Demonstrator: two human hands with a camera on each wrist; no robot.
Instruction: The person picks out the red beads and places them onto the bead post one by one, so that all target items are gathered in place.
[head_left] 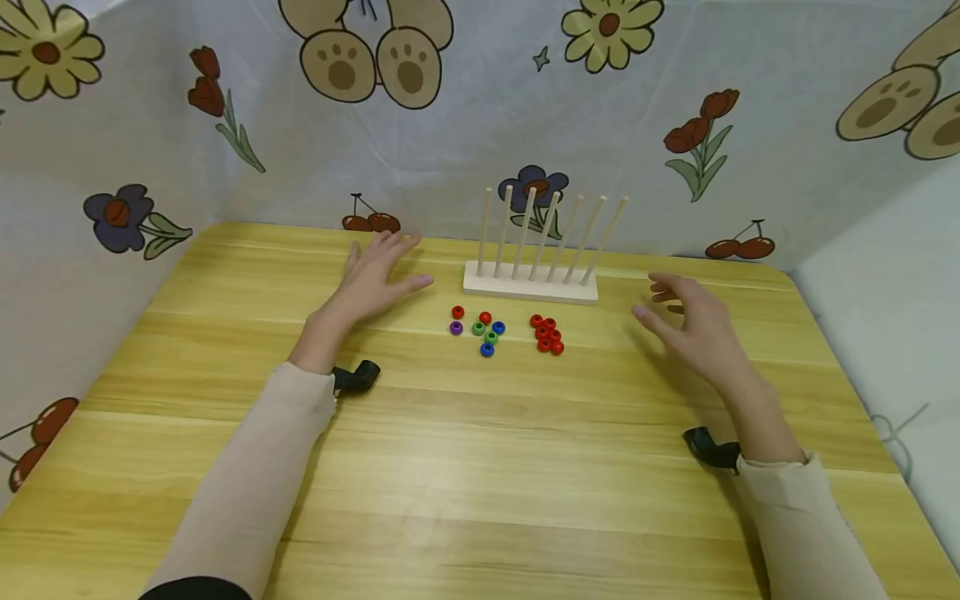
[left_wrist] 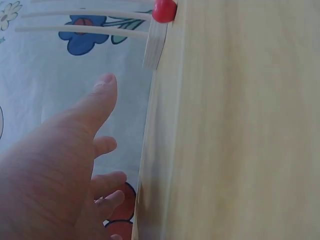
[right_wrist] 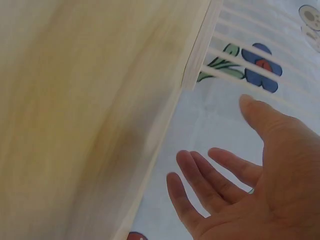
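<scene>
A pale wooden rack with several upright pegs stands near the table's back edge. In front of it lie red beads in a tight cluster, and to their left a looser group with green beads, blue beads, red ones and a purple bead. My left hand is left of the rack, fingers spread, holding nothing. Right of the rack my right hand hovers with relaxed, slightly bent fingers and nothing in them. Both wrist views show the hands apart from the rack and beads.
The wooden table ends at the back against a patterned cloth with flowers, cherries and bear feet. A black wrist camera sits at the left cuff, another black camera at the right. A white surface borders the table's right side.
</scene>
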